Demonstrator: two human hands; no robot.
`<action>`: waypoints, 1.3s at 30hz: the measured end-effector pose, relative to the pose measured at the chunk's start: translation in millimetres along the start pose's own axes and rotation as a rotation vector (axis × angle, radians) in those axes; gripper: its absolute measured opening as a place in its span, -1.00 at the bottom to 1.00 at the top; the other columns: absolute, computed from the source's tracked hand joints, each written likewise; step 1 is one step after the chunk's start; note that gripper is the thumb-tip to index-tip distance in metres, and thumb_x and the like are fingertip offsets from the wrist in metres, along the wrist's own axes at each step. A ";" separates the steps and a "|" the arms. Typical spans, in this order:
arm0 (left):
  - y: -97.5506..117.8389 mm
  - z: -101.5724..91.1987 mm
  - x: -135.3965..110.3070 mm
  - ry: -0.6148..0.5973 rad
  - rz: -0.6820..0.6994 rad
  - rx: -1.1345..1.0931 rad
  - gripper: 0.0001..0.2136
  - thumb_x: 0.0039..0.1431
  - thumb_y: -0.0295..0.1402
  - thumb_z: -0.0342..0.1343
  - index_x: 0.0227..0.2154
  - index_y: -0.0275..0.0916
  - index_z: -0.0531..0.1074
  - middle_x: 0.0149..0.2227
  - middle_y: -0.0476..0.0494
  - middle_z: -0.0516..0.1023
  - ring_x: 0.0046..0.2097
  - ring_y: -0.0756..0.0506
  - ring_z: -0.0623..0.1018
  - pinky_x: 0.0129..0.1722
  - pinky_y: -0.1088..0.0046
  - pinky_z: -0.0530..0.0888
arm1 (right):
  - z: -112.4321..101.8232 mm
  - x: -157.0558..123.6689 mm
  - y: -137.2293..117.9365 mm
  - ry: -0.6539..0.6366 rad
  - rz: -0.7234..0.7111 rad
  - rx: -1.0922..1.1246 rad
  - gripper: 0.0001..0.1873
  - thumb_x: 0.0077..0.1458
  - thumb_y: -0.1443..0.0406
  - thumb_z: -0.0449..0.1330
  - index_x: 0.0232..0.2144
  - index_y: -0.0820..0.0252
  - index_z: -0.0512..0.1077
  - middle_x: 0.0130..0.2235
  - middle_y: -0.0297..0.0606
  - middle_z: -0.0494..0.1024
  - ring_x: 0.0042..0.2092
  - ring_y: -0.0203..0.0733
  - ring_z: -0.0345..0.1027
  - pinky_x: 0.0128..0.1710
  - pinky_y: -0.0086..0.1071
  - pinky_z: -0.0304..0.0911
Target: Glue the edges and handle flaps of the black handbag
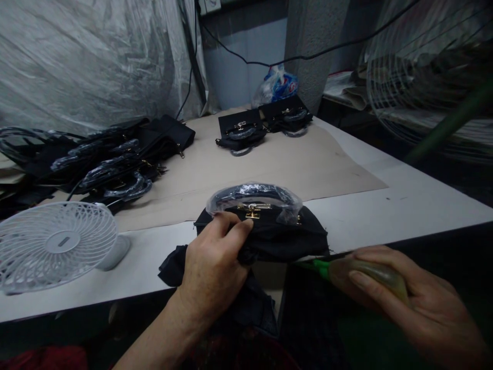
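A black handbag (pixel 285 239) sits at the table's front edge, with gold hardware and a plastic-wrapped handle (pixel 254 192) arching over it. My left hand (pixel 215 257) is closed on the bag's front, thumb just below the gold clasp (pixel 252 211). Loose black fabric (pixel 173 265) hangs out beside that hand and below it. In my right hand (pixel 404 293) is a tool with a rounded amber handle (pixel 379 277) and a green neck (pixel 321 267). Its thin end reaches the bag's lower right edge; blur and shadow hide the tip's exact kind and whether it touches.
To the left on the white table (pixel 423 174) stands a white fan (pixel 63 241). Behind it lies a pile of black bags (pixel 115 154). Two more black bags (pixel 241 128) rest on brown paper (pixel 308 164) farther back. A large wire-caged fan (pixel 427 77) is at right.
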State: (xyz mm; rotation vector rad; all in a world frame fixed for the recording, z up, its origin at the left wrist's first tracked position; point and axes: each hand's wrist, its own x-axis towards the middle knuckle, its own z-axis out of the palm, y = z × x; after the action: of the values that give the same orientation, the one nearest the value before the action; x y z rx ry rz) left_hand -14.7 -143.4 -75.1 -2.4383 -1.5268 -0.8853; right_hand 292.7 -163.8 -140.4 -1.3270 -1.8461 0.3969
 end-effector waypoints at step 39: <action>-0.8 -2.2 3.4 -0.024 -0.014 -0.011 -0.62 0.04 -0.62 0.12 -0.05 -0.30 0.54 -0.12 -0.19 0.54 -0.17 -0.23 0.62 -0.26 0.19 0.68 | 12.6 -2.7 23.2 0.055 -0.017 -0.114 -0.70 0.36 0.00 0.20 -0.11 0.06 0.48 -0.14 -0.25 0.60 -0.17 -0.01 0.56 -0.18 -0.18 0.49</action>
State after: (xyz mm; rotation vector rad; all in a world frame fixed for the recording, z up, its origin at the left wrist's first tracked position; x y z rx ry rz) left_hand -15.2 -141.2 -71.7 -2.4581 -1.5534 -0.8724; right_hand 298.4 -154.6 -164.6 -1.3838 -1.8563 0.2470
